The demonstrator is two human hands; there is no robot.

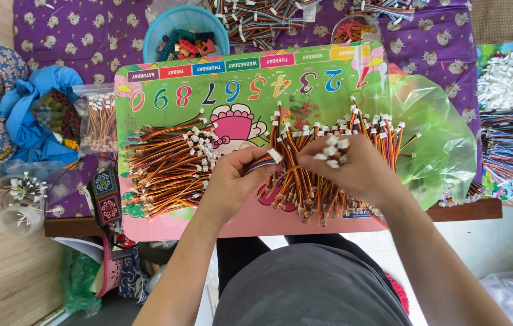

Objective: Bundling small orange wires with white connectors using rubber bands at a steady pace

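The left hand [229, 181] pinches one short wire with a white plug [265, 160] over the green tray [148, 78]. The right hand [353, 166] is closed on a few white plugs [332, 151], above the middle wire pile [323, 175]. It looks like sorting; careful picking comes next.

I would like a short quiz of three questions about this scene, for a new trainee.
1. True or false: the left hand holds one short wire lead with a white plastic connector at its tip.
2. Which hand holds several white connectors pinched together? A. left hand B. right hand
3. Fill in: the sorted pile of red, yellow and black wire leads lies on the person's ____ side of the colourful children's tray table.

Key: 1 true; 2 B; 3 left.
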